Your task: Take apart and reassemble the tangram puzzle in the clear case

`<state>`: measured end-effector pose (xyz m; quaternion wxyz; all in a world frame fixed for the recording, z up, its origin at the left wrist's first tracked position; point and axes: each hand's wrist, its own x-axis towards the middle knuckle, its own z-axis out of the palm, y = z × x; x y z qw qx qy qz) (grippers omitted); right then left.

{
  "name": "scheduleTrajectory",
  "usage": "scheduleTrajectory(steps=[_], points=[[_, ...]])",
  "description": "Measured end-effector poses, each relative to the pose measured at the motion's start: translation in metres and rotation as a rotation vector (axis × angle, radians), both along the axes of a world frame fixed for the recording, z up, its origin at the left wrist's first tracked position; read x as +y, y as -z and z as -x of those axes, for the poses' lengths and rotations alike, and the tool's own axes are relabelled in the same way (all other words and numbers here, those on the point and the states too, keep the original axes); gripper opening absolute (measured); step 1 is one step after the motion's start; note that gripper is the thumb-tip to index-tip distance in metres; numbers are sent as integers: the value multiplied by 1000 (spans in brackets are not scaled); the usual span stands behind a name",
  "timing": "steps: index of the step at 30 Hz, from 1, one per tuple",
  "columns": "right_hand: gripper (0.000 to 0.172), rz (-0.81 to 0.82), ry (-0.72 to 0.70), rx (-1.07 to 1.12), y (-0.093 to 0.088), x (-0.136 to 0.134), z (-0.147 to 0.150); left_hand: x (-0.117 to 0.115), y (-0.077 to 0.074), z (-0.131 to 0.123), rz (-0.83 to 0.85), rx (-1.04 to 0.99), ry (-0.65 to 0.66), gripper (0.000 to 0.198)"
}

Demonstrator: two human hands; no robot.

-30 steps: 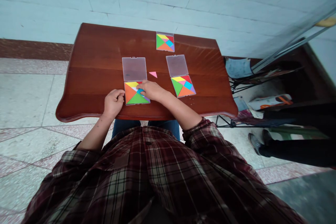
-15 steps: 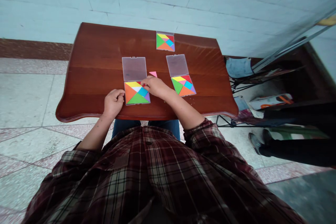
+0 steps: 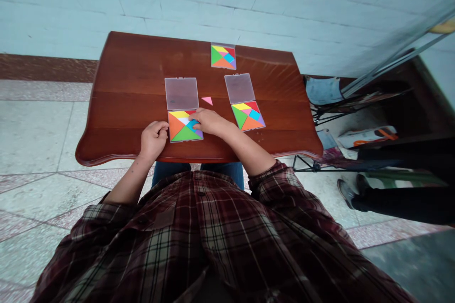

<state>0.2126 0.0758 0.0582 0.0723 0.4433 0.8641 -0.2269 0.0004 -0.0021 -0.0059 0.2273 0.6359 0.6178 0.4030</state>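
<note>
An open tangram case (image 3: pixel 185 140) lies near the table's front edge, its clear lid (image 3: pixel 181 93) folded back. Orange, green, yellow, red and purple pieces lie in its tray, and a white patch shows below the yellow piece. Curled fingers of my left hand (image 3: pixel 154 139) pinch at the tray's left edge. Over the tray's right side is my right hand (image 3: pixel 210 122), thumb and forefinger apart, fingertips on or just above the blue square (image 3: pixel 191 124), which they partly cover. A loose pink triangle (image 3: pixel 207 100) lies on the table beyond my right hand.
To the right lies a second open tangram case (image 3: pixel 248 116) with its pieces in. A third filled one (image 3: pixel 223 57) lies at the table's (image 3: pixel 142 61) far edge, towards the tiled wall. A person's dark-clad legs (image 3: pixel 401 203) and a folding chair (image 3: pixel 323 90) are on the right.
My right hand has shifted slightly, its fingers now covering more of the blue square. The pink triangle is in fuller view. My left hand has stayed put.
</note>
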Motion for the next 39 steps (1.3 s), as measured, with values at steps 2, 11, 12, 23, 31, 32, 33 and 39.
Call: scheduleTrajectory(steps=[2,11,12,23,31,32,33,39], points=[[33,-10,20,36,-2,0,-1,0,0,0,0,-1,-1,24],[31,-19,86,129,-10,-2,-8,1,1,1,-14,3,4,23],[30,-9,78,117,-8,-2,-8,1,1,1,-16,4,5,23],[27,-43,71,182,1,2,-18,1,0,1,-14,5,6,25],[23,-51,-12,165,5,-1,-17,0,-1,0,-18,18,1,24],[23,-59,7,173,5,0,-18,0,-1,0,-15,19,-2,24],[24,-72,44,177,5,1,-20,0,-1,0,-11,21,-1,24],[27,-195,443,58,6,23,-30,1,1,1,-19,34,4,23]])
